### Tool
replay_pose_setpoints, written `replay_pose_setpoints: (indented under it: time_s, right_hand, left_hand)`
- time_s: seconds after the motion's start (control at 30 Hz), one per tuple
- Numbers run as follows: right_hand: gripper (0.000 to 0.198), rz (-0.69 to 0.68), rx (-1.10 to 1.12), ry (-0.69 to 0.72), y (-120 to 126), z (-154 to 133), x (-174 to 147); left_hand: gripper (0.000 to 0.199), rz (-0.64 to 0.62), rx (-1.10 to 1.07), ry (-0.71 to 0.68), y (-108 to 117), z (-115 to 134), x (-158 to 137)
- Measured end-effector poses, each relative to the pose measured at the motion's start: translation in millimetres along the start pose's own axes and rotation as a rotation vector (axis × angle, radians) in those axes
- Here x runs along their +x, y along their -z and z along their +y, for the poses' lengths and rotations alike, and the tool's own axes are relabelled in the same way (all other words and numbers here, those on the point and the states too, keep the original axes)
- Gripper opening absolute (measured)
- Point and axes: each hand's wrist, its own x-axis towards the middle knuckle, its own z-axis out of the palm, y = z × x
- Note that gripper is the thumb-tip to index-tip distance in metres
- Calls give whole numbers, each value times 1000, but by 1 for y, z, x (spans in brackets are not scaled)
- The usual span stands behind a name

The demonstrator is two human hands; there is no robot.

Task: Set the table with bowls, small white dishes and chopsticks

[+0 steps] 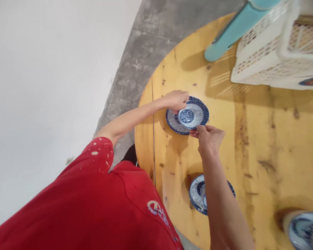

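Round wooden table [250, 146] fills the right; both hands, left hand [176, 100] and right hand [210, 139], pinch the small dish [191, 115] over a plate [173, 121] mid-frame, white basket [263, 55] upper right, second plate [198, 194] under the right forearm

near plate [197, 194]: half hidden by right forearm | corner plate [306, 229]: blurred, cut off | basket [279, 45]: cut off
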Motion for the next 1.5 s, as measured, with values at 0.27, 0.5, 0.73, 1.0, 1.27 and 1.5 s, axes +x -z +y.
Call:
replay_pose_setpoints:
  time_s: [0.27,0.5,0.73,1.0,1.27,1.5]
  right_hand:
    - [16,24,-6,-52,-10,0,-6]
    - [14,32,-25,-56,-6,2,-5]
    - [11,21,-112,-63,-1,5,-2]
    - [18,42,-99,-36,6,4,-9]
    - [16,115,-67,-27,19,2,-22]
    - [33,125,95,-22,35,16,-65]
  left_hand:
    - [20,-2,1,51,-4,-5,3]
    - [30,-14,27,30,0,-1,5]
    - [26,-20,-38,-13,-7,-8,15]
    - [11,64,-229,162,10,-5,0]
    - [24,164,-196,137,22,-11,-27]
    - [25,432,-389,316,0,-55,-87]
